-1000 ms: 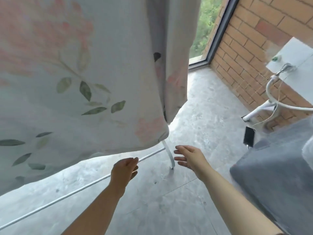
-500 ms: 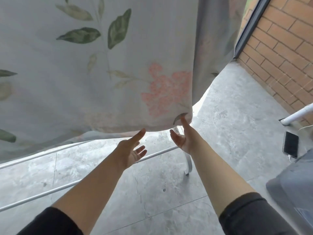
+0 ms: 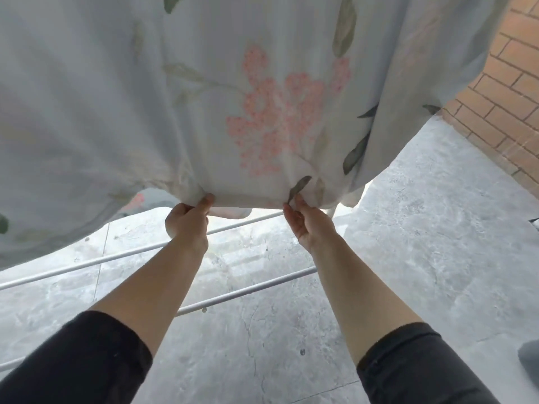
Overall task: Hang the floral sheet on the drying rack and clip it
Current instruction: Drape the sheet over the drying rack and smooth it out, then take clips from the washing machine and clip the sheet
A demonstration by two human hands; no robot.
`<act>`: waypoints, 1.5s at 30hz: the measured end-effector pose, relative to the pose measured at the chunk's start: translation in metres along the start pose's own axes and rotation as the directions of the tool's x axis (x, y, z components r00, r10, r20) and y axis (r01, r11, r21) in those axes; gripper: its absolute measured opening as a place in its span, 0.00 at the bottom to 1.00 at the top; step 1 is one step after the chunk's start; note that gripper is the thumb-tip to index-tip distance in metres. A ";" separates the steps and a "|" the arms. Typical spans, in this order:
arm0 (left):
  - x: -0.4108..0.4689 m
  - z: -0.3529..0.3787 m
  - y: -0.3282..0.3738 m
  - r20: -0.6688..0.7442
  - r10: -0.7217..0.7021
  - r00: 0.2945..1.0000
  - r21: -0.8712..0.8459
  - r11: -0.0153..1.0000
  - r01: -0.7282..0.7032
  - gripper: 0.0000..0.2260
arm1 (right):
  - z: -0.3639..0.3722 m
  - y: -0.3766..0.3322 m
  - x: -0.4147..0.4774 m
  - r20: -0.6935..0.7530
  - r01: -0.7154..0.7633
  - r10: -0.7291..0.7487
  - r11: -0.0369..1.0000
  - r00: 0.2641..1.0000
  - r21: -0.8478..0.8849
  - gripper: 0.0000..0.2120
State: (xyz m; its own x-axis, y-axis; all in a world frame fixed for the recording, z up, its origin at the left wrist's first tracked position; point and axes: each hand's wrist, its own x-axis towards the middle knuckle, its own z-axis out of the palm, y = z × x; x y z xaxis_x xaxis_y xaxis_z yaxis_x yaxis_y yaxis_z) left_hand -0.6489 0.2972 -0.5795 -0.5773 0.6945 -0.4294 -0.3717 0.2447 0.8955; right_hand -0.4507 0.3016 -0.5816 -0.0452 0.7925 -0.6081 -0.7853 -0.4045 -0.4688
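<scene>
Pinching floral sheet bottom hem: left hand and right hand apart, above white drying rack rails.

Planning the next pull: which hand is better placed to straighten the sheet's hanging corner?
Probably the right hand: it pinches the floral sheet beside that corner; the left hand grips farther off.

The sheet is pale blue-white, printed with pink dotted blossoms and grey-green leaves. The rack bars are white. The sleeves are black. The floor is mottled grey, the wall seemingly orange-brown brick.
</scene>
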 end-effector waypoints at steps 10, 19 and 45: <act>0.037 -0.002 -0.019 -0.003 -0.101 0.995 -0.071 0.992 0.100 0.13 | -0.006 0.030 0.047 -0.012 -0.077 0.077 0.997 0.997 0.019 0.08; -0.099 -0.022 0.028 0.090 -0.344 0.935 0.282 0.909 0.307 0.13 | -0.006 -0.005 -0.107 -0.186 -0.185 0.161 0.976 0.969 -0.118 0.08; -0.758 0.246 0.266 0.696 -0.456 0.555 0.528 0.848 0.034 0.03 | -0.074 -0.491 -0.692 -0.390 0.492 -0.487 0.865 0.782 -0.093 0.08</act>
State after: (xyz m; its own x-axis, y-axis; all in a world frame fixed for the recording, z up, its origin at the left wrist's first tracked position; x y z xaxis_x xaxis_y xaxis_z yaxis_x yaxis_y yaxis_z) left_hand -0.1318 0.0023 0.0132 0.3551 0.7449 -0.5648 0.0490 0.5886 0.8070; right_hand 0.0113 -0.0822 0.0224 0.5877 0.6382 -0.4973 -0.6443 -0.0025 -0.7647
